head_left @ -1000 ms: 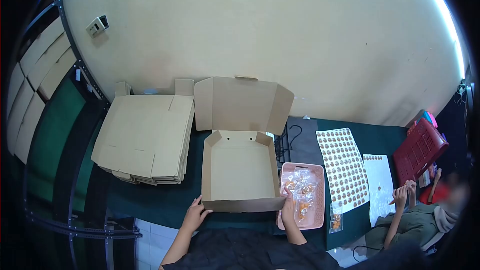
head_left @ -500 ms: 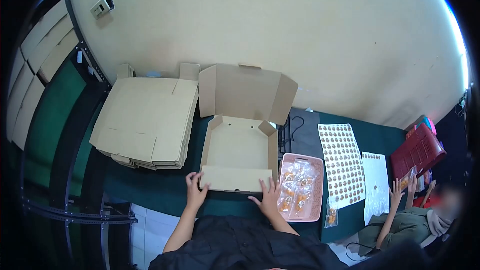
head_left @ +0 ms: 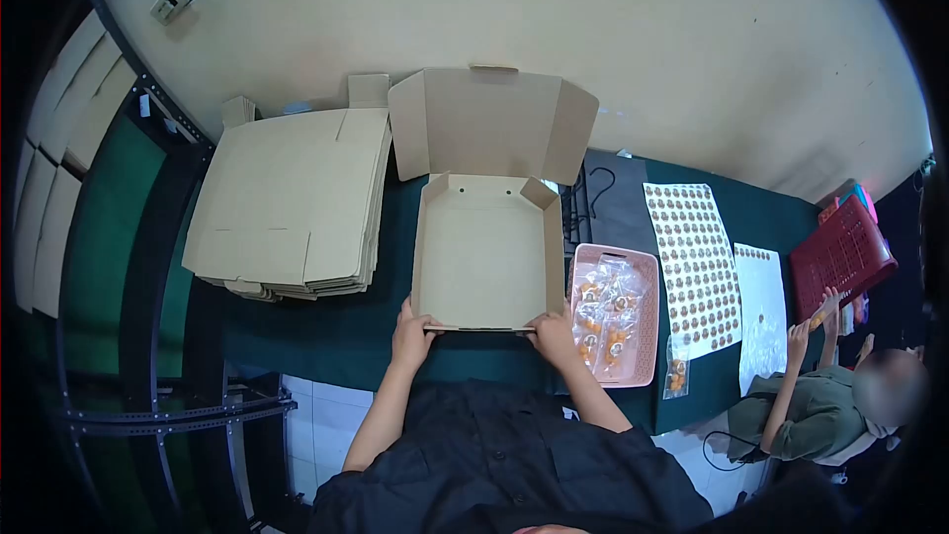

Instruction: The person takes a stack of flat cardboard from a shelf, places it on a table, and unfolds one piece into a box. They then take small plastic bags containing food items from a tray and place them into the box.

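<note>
A brown cardboard box (head_left: pixel 487 257) lies in front of me on the dark green cloth. Its lid (head_left: pixel 493 124) stands up at the back with side flaps spread, and its front wall is upright, seen edge-on. At the front left corner, my left hand (head_left: pixel 411 338) is closed on the front wall. My right hand (head_left: pixel 554 336) grips the same wall near the front right corner. Some fingers of both hands are hidden by the cardboard. Just right of my right hand sits a pink basket (head_left: pixel 649 321) with several clear packets (head_left: pixel 608 307) of orange pieces.
A stack of flat cardboard boxes (head_left: pixel 287 188) lies left. Right are a sticker sheet (head_left: pixel 695 272), a second sheet (head_left: pixel 761 311), a loose packet (head_left: pixel 676 376) and a tilted maroon basket (head_left: pixel 840 257). A co-worker (head_left: pixel 816 405) handles a small packet. A metal rack (head_left: pixel 168 415) stands left.
The box's front panel, which lay folded inward, is now upright. My hands have gone from resting spread at its corners to gripping it. The whole view has shifted.
</note>
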The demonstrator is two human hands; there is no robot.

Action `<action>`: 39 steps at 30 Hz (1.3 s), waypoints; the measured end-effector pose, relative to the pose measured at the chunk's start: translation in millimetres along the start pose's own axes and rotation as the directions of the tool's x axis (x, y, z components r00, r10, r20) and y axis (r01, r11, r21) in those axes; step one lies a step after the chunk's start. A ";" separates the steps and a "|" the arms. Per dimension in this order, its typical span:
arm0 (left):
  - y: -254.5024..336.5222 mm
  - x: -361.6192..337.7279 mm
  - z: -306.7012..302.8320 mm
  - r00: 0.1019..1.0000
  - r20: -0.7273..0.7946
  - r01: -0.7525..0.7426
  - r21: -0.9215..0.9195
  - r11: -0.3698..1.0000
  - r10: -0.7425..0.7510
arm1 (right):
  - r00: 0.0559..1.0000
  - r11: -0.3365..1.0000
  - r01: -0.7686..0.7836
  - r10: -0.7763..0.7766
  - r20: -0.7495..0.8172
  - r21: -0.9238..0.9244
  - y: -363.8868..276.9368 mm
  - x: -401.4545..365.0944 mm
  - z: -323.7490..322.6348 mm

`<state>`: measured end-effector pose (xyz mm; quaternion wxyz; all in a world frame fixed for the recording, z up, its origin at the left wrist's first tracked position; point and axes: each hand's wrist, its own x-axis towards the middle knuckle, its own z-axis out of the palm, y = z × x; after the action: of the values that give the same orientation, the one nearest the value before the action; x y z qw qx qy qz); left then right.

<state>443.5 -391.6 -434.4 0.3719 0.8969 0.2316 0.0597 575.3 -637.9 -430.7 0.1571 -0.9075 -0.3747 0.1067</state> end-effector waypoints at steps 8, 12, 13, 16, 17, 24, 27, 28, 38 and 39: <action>-2.8 0.3 -18.6 0.999 0.017 -0.039 -0.232 0.972 0.044 | 0.811 0.805 -0.065 0.387 -0.439 0.590 -6.6 -2.5 -12.0; -14.8 8.4 -1.7 0.968 -0.062 0.126 -0.716 0.687 -0.242 | 0.720 0.764 -0.179 0.531 -0.447 0.620 4.6 8.7 12.2; -28.5 12.0 9.7 0.969 -0.062 0.123 -0.716 0.687 -0.238 | 0.705 0.761 -0.214 0.554 -0.443 0.612 5.3 11.2 13.5; -37.9 16.9 21.0 0.962 0.151 0.261 -0.754 0.603 -0.227 | 0.797 0.770 -0.274 0.517 -0.312 0.576 1.0 15.5 16.7; -35.9 13.2 22.0 0.966 0.166 0.255 -0.720 0.645 -0.196 | 0.792 0.769 -0.278 0.522 -0.316 0.575 0.7 14.7 16.6; -17.6 -21.6 14.9 0.964 0.220 0.257 -0.638 0.726 -0.148 | 0.834 0.859 -0.267 0.433 -0.342 0.437 -5.7 -12.8 15.5; -27.9 -20.6 13.4 0.963 0.241 0.250 -0.627 0.738 -0.121 | 0.832 0.891 -0.253 0.399 -0.385 0.378 -6.3 -24.2 18.1; -31.6 -20.1 12.1 0.964 0.241 0.244 -0.625 0.741 -0.114 | 0.826 0.885 -0.265 0.413 -0.384 0.382 -3.3 -27.1 17.8; 19.2 -10.4 -11.1 0.984 -0.143 0.075 -0.190 0.979 -0.104 | 0.496 0.736 -0.645 0.608 -0.620 0.205 81.3 -75.7 4.6; 26.7 -8.9 -12.9 0.981 -0.186 0.030 -0.150 0.988 -0.058 | 0.450 0.665 -0.726 0.651 -0.612 0.173 82.3 -81.0 0.4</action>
<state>441.9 -403.9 -406.0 0.4141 0.8521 0.2809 0.1533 571.9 -750.8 -455.0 0.1635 -0.9672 0.0955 -0.1691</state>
